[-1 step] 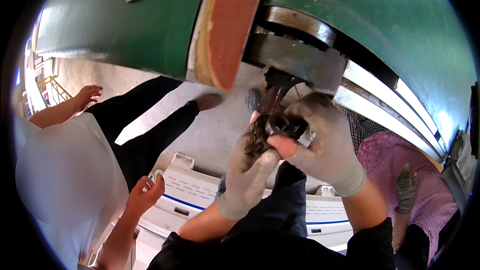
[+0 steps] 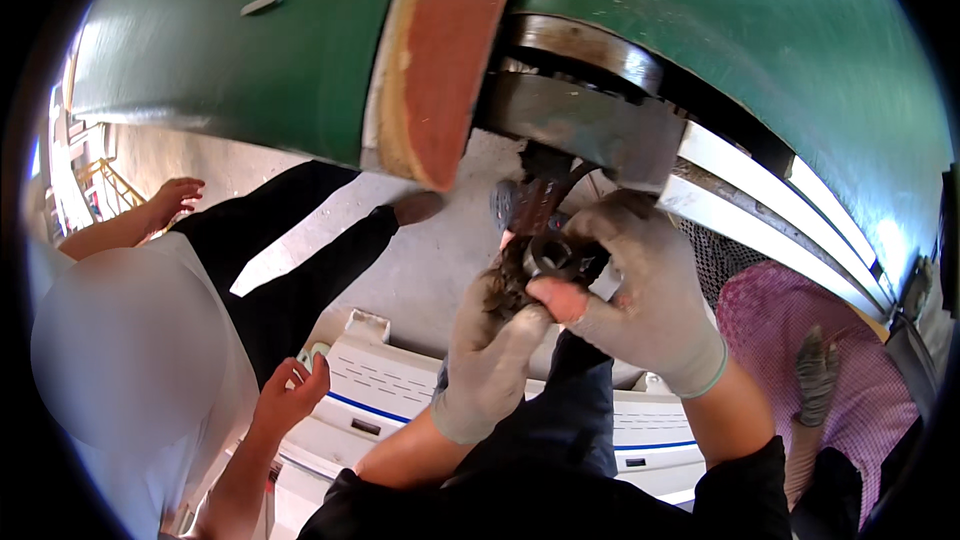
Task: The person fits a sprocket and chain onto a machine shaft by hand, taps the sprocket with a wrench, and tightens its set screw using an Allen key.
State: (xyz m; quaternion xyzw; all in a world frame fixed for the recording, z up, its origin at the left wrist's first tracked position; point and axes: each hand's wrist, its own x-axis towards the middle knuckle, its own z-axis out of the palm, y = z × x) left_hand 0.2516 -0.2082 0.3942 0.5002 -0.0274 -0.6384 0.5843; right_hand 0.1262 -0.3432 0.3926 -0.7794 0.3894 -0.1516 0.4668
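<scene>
White shirt (image 2: 225,315) on a co-worker well left of the metal ring (image 2: 550,255); the head is a blur, and two bare hands show, an upper one (image 2: 178,202) and a lower one (image 2: 295,385). Up and left of the ring, one grey stick (image 2: 262,4) lies on the first of two green covers (image 2: 250,60), both cut off by the view's rim; one red-brown board (image 2: 445,50) follows. Just left of the ring, the gloved left hand (image 2: 490,350) points upward, fingers curled about a greasy dark part (image 2: 508,290), its shape hard to make out. The ring sits between both hands; above it is one metal block (image 2: 590,125). From the ring's right, the gloved right hand (image 2: 640,285) bends inward, gripping it, bare thumb tip at its near side, some fingertips hidden. Far right of the ring, checked clothing (image 2: 780,330) and one gloved hand (image 2: 815,375) belong to a second co-worker, partly cropped.
</scene>
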